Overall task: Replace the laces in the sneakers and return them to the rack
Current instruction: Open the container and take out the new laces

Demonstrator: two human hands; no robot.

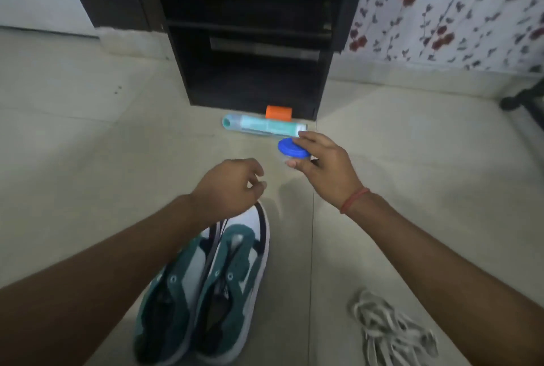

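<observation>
Two green-and-white sneakers [217,286] stand side by side on the tiled floor, toes pointing away, with no laces in their eyelets. A loose heap of white laces [388,327] lies on the floor at the lower right. My left hand [232,186] hovers above the sneakers' toes with its fingers curled and nothing in it. My right hand [323,162] grips a small clear jar with a blue lid [293,149] just above the floor. The dark shoe rack [253,41] stands ahead, its shelves in shadow.
A teal tube-shaped pack [262,127] and an orange object [278,112] lie at the rack's foot. A floral curtain [450,9] hangs at the upper right, with a dark stand foot [524,97] below it. Pale floor tiles spread left and right.
</observation>
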